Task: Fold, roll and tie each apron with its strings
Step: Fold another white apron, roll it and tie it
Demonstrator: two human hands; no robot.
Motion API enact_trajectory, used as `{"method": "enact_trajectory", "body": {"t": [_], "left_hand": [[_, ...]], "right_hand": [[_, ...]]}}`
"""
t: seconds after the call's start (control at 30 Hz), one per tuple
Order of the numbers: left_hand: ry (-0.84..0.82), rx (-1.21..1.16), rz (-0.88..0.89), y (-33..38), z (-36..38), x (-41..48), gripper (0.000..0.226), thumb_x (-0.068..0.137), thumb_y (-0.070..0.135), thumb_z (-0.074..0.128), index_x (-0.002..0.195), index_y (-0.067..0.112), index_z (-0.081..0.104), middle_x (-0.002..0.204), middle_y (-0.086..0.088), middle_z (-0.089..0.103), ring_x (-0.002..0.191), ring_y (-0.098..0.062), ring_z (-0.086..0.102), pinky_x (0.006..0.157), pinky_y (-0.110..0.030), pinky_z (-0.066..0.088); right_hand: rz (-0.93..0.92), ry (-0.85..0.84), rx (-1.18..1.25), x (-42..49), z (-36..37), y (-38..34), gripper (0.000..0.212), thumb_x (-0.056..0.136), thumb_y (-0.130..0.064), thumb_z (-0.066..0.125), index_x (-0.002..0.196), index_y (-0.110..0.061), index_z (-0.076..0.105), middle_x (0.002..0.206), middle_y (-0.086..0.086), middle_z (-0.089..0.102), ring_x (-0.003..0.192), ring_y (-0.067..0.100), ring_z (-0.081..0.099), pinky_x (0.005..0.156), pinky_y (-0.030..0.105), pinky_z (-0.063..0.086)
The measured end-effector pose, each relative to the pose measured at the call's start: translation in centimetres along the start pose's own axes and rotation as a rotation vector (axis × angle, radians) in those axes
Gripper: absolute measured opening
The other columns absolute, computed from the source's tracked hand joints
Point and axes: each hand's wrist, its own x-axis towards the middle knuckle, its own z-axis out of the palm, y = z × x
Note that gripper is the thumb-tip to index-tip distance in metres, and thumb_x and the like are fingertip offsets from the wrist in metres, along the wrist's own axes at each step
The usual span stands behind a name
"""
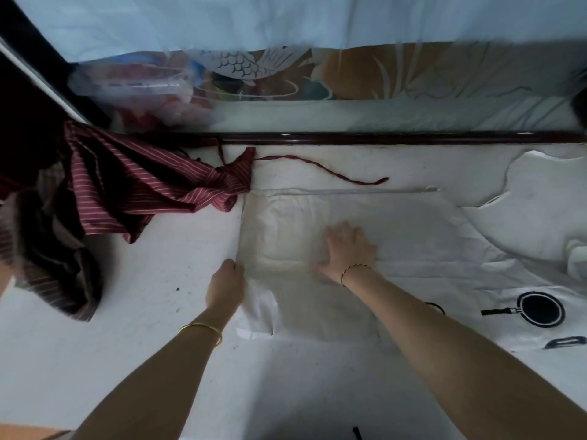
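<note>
Judged pale cream cloth apron (pixel 397 223) thin, limp, light; best taken at hems. Pinched at 9 o'clock hem by left hand (pixel 226 282); pressed under right hand (pixel 346 250), fingers straight.

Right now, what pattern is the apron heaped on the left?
The heaped apron is dark red with thin pale stripes; the head view shows it.

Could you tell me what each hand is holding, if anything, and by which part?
The left hand has its grip on the white apron at its left edge; the right hand only presses flat on it.
</note>
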Motion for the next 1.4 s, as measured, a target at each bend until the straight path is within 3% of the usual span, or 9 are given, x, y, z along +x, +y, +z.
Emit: {"method": "enact_trajectory", "body": {"t": [0.2,0.33,0.47,0.57,0.67,0.83,1.0,1.2,1.4], "left_hand": [[-0.125,0.264,-0.023,0.3,-0.4,-0.5,0.027,0.1,0.029,0.032,0.088,0.01,0.047,0.087,-0.01,0.055,0.081,-0.029,0.053,0.07,-0.032,0.04],[-0.717,-0.431,-0.335,-1.2,-3.1,-1.1,0.041,0.094,0.041,0.052,0.11,0.005,0.061,0.105,-0.013,0.069,0.097,-0.029,0.065,0.082,-0.037,0.052],[-1.075,-0.634,-0.394,-3.5,-5.0,-2.2,0.046,0.086,0.031,0.06,0.126,0.009,0.054,0.12,-0.013,0.065,0.11,-0.028,0.063,0.084,-0.042,0.054],[-0.952,-0.614,-0.373,-3.5,-4.5,-2.0,0.026,0.096,0.023,0.052,0.117,0.008,0.054,0.081,-0.006,0.066,0.063,-0.016,0.065,0.065,-0.031,0.056],[-0.82,-0.395,-0.242,-3.3,-4.6,-1.8,0.015,0.1,0.022,0.044,0.092,0.01,0.048,0.055,0.002,0.038,0.042,-0.008,0.032,0.044,-0.02,0.036],[-0.75,0.358,0.05,-2.6,-4.8,-1.6,0.013,0.098,0.019,0.04,0.091,0.01,0.047,0.068,-0.005,0.048,0.056,-0.016,0.047,0.05,-0.022,0.049],[-0.955,0.901,-0.153,0.5,-7.7,-1.0,0.017,0.097,0.011,0.049,0.099,0.001,0.063,0.088,-0.009,0.066,0.069,-0.016,0.06,0.07,-0.022,0.053],[-0.076,0.547,0.232,6.5,-5.4,4.1,0.03,0.094,0.004,0.043,0.124,0.005,0.047,0.127,-0.014,0.05,0.114,-0.031,0.053,0.087,-0.039,0.046],[-0.129,0.591,0.559,9.0,-3.0,8.4,0.047,0.094,0.03,0.055,0.134,0.008,0.042,0.135,-0.013,0.039,0.126,-0.031,0.036,0.102,-0.044,0.039]], "right_hand": [[0.028,-0.114,-0.047,-0.6,-0.6,0.0,0.1,0.076,-0.071,0.054,0.149,-0.037,-0.006,0.158,0.0,-0.014,0.144,0.034,-0.005,0.101,0.067,0.025],[0.056,-0.129,-0.064,-0.3,-0.7,-0.2,0.103,0.074,-0.076,0.051,0.148,-0.038,-0.009,0.157,-0.001,-0.016,0.144,0.033,-0.008,0.101,0.069,0.024],[0.058,-0.158,-0.096,-0.2,-0.8,-0.4,0.104,0.075,-0.076,0.051,0.148,-0.038,-0.013,0.157,-0.001,-0.02,0.144,0.033,-0.009,0.1,0.068,0.026],[0.059,-0.154,-0.095,-0.4,-1.0,-0.3,0.102,0.076,-0.072,0.053,0.148,-0.038,-0.012,0.157,-0.001,-0.019,0.145,0.032,-0.008,0.101,0.068,0.026],[0.045,-0.153,-0.108,-0.6,-1.0,-0.2,0.103,0.076,-0.073,0.053,0.148,-0.037,-0.012,0.157,-0.001,-0.018,0.145,0.032,-0.007,0.103,0.066,0.026],[0.023,-0.125,-0.123,-1.3,-0.3,0.1,0.103,0.075,-0.071,0.055,0.148,-0.037,-0.009,0.158,0.0,-0.014,0.145,0.033,-0.003,0.104,0.063,0.028],[0.004,-0.105,-0.138,-2.9,1.3,0.8,0.098,0.077,-0.073,0.051,0.148,-0.036,-0.005,0.158,0.002,-0.012,0.144,0.035,0.0,0.099,0.062,0.033],[-0.102,0.14,-0.153,-2.2,0.5,-0.6,0.074,0.088,-0.062,0.045,0.147,-0.028,0.015,0.149,0.008,0.022,0.128,0.033,0.033,0.092,0.042,0.039],[-0.109,0.304,-0.115,4.0,-3.8,1.2,0.039,0.095,-0.024,0.047,0.133,-0.018,0.039,0.13,0.007,0.045,0.119,0.028,0.042,0.089,0.038,0.041]]}}
